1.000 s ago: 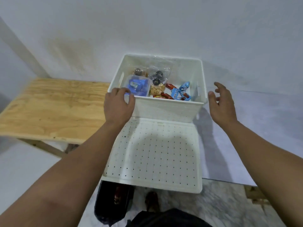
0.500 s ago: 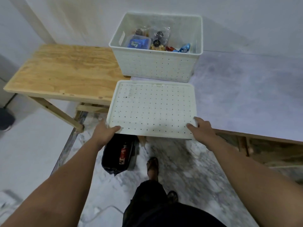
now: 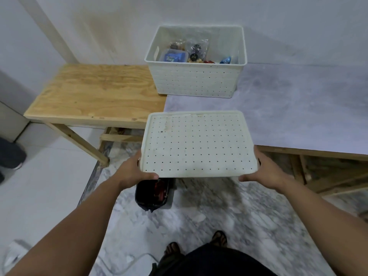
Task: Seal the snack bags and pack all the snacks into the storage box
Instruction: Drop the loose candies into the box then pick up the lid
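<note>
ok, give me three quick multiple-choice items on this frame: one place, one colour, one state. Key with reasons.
1. Where is the storage box?
A. on the floor
B. on the grey tabletop by the wall
C. in the person's arms

2. What colour is the lid?
A. white
B. black
C. blue

3. What state is the box in?
A. lidded
B. overturned
C. open, snacks inside

B: it stands on the grey tabletop.
A: white with small holes.
C: the left hand and right hand hold the lid apart from the box; the snacks show.
</note>
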